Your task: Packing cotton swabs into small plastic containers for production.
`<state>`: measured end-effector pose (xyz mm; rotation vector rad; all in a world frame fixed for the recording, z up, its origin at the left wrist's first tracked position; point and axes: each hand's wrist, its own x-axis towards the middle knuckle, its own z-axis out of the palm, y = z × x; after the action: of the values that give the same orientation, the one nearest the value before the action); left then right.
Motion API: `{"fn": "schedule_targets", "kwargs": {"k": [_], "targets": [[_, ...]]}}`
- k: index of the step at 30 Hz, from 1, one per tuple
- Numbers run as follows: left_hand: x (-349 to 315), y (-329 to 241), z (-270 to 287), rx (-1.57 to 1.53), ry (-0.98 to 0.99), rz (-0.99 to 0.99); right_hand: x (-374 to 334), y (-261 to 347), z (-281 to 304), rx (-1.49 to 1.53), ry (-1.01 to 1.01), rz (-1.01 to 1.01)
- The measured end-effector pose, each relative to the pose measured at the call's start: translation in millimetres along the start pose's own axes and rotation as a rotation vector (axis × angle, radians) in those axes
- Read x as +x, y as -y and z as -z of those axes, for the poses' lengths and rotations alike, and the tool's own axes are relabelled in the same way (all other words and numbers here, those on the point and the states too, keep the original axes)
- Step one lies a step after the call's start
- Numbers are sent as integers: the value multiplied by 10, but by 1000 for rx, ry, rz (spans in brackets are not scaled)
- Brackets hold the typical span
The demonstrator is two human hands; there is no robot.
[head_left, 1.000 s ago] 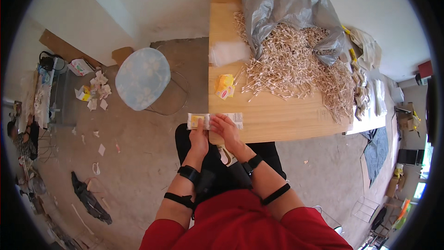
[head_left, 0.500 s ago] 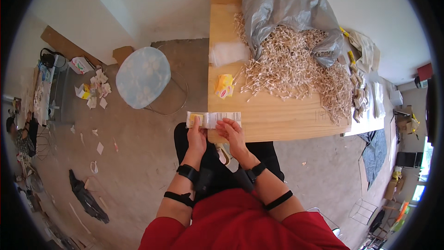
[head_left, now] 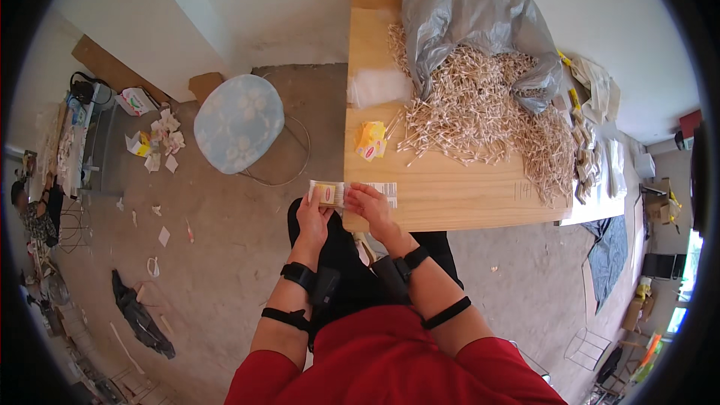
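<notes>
At the table's near left corner I hold a clear plastic packet of cotton swabs (head_left: 335, 189) with a yellow card inside. My left hand (head_left: 312, 220) grips the filled end, thumb on top. The fingers of my right hand (head_left: 372, 210) are pinched at the packet's middle, and its clear printed end (head_left: 389, 190) sticks out to the right over the wood. Just beyond lie several yellow cards (head_left: 370, 140) beside a few loose swabs. A large heap of cotton swabs (head_left: 469, 124) spills from a grey plastic bag (head_left: 472, 7).
The wooden table (head_left: 450, 199) has a stack of clear bags (head_left: 379, 88) at its left edge. Bundled packets (head_left: 586, 139) lie along its right side. A round stool with a pale blue cover (head_left: 240, 124) stands to the left. Paper scraps (head_left: 166, 131) and dark cloth (head_left: 141, 315) litter the floor.
My right hand has closed in leftward on the middle of the packet, its fingers now pinched there. The left thumb has shifted lower, uncovering more of the yellow card. The view has shifted slightly.
</notes>
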<state>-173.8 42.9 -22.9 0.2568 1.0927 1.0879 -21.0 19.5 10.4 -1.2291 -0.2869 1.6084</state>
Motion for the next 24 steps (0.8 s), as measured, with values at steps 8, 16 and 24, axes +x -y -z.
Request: {"fn": "schedule_targets", "kwargs": {"k": [8,16,24], "targets": [[-17,-12,10,10,-10,9,-71,-62,-22,-128,-50,14],[-63,-8,-45,94,-20,-12,-356,-426,-152,-790,-115,533],[-56,-25,-39,81,-6,15,-425,-393,-212,-811,-195,609]]}}
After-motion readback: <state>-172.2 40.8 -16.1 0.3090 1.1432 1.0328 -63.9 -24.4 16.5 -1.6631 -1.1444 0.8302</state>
